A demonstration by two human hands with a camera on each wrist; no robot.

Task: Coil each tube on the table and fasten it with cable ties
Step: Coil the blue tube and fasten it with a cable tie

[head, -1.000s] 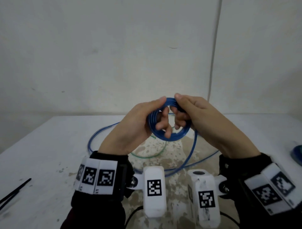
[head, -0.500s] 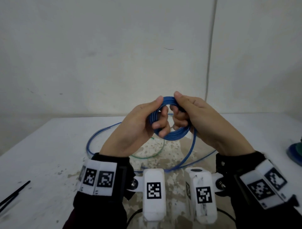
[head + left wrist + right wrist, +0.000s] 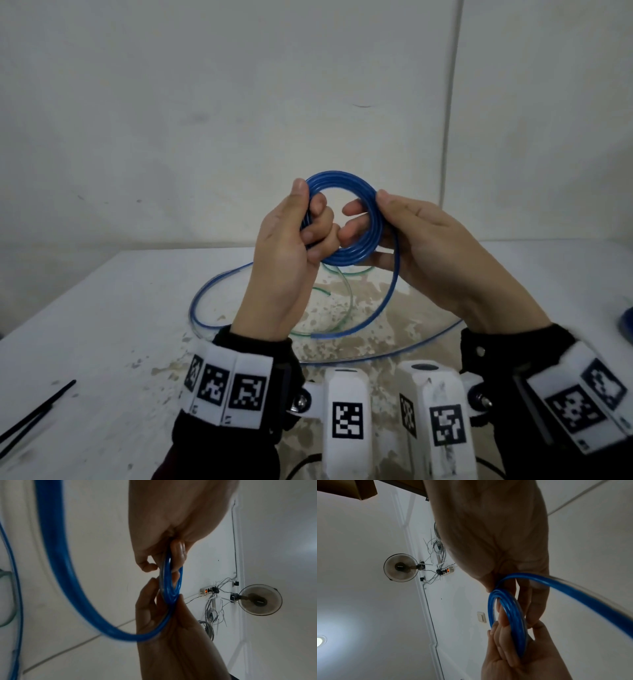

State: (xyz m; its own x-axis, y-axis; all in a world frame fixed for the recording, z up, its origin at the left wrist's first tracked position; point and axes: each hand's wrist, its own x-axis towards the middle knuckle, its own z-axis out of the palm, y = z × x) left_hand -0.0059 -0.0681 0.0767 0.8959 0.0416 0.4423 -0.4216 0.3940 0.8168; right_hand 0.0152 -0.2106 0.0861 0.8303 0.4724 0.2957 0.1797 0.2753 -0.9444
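Observation:
A blue tube, wound into a small coil (image 3: 346,181), is held upright in the air above the table (image 3: 102,325). My left hand (image 3: 308,202) grips the coil's left side, thumb in front and fingers curled through the ring. My right hand (image 3: 368,209) pinches the right side between thumb and fingers. The tube's loose length (image 3: 394,274) drops from the right hand and loops over the table. Both wrist views show the coil (image 3: 171,582) (image 3: 508,616) edge-on between the two hands. A thin green-clear tube (image 3: 342,308) lies loose on the table beneath.
Black cable ties (image 3: 34,414) lie near the table's left front edge. A blue object (image 3: 627,322) is cut off by the right edge of the head view. A white wall stands close behind the table. The tabletop's middle is stained and worn.
Both hands have lifted the coil higher. My right hand has slid from the coil's top to its right side, so the ring now shows open between the hands.

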